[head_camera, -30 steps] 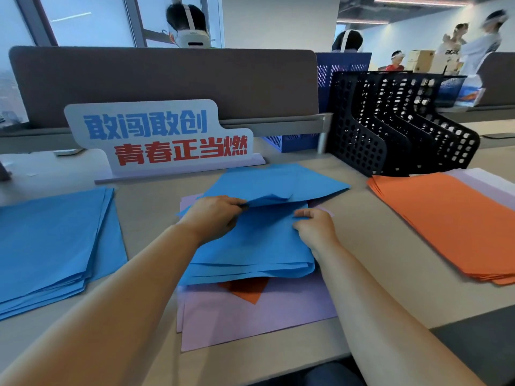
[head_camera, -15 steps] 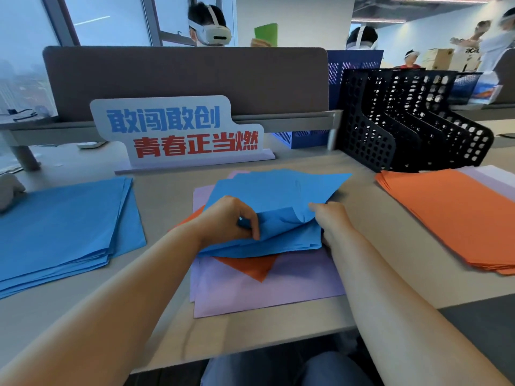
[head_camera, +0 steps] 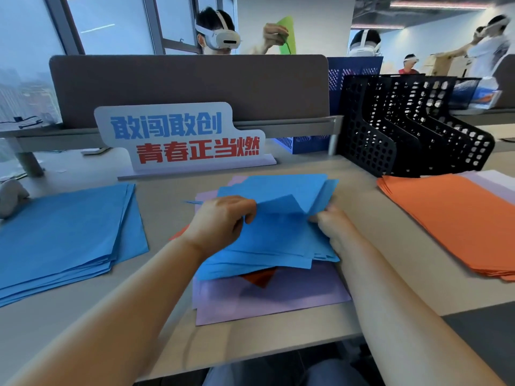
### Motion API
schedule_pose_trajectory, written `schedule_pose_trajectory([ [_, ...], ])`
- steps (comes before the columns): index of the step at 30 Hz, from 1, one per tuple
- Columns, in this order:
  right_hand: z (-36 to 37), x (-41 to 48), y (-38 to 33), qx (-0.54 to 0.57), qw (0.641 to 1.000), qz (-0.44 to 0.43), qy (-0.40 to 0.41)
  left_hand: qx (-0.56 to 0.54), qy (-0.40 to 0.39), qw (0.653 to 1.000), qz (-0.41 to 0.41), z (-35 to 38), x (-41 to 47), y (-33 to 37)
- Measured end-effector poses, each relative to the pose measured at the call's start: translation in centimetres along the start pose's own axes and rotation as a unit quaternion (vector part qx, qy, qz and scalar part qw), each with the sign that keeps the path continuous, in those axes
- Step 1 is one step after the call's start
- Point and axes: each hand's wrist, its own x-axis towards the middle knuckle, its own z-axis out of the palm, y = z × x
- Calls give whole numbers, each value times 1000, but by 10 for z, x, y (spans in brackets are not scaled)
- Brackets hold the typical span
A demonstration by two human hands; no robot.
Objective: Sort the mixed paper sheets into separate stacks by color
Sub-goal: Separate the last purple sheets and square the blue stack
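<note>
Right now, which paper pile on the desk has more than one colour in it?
The centre pile: blue sheets over orange and lilac. The left stack is only blue, the right stack only orange.

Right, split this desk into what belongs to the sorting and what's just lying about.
Job: mixed pile, blue sheets gripped by left hand and right hand, blue stack, orange stack, lilac stack.
Lying about: slogan sign, black file racks, blue basket.

Open-plan office, desk divider panel [head_camera: 189,87], black file racks [head_camera: 412,126], large windows [head_camera: 111,23]
</note>
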Motion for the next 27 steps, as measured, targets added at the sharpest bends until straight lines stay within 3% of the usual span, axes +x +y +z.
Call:
schedule_pose_trajectory([
  [5, -1, -2, -7, -17, 999, -9, 29, -192, -103, 968, -124, 15, -15, 9],
  [9, 3, -6, -5, 21, 999, -13, -21, -393, -119, 886, -215, 11, -13, 18],
  [11, 4, -7, -4, -25, 999, -27, -37, -395, -93, 870, -281, 12, -13, 13],
  [14, 5, -7, -4, -55, 996, -49, -47, -204, -38, 891, -403, 12, -13, -9],
  [16, 3, -6, -5, -34, 996, -56, -57, -145, -23, 852, -502, 7, -16, -23],
  [19, -1, -6, -8, -12, 992, -80, -96, -178, -18, 784, -595, -2, -24, -40],
  [25, 4, -9, -7, 14, 980, -95, -176, -446, 58, 635, -628, -13, -30, -48],
  [27, 5, -10, -6, 17, 979, -75, -190, -468, 58, 632, -616, -14, -28, -46],
])
